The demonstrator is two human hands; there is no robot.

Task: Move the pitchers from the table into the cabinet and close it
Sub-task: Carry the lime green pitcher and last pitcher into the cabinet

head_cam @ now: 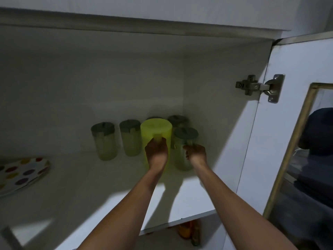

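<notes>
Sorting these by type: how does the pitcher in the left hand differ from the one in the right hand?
The yellow pitcher in the left hand is opaque bright yellow with a yellow top; the clear pitcher in the right hand is see-through with a grey lid. The yellow one looks taller. Both stand upright on the cabinet shelf.

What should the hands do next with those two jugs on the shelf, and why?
Probably let go. The left hand grips the yellow plastic pitcher and the right hand the clear grey-lidded pitcher; both seem to stand on the white cabinet shelf already.
</notes>
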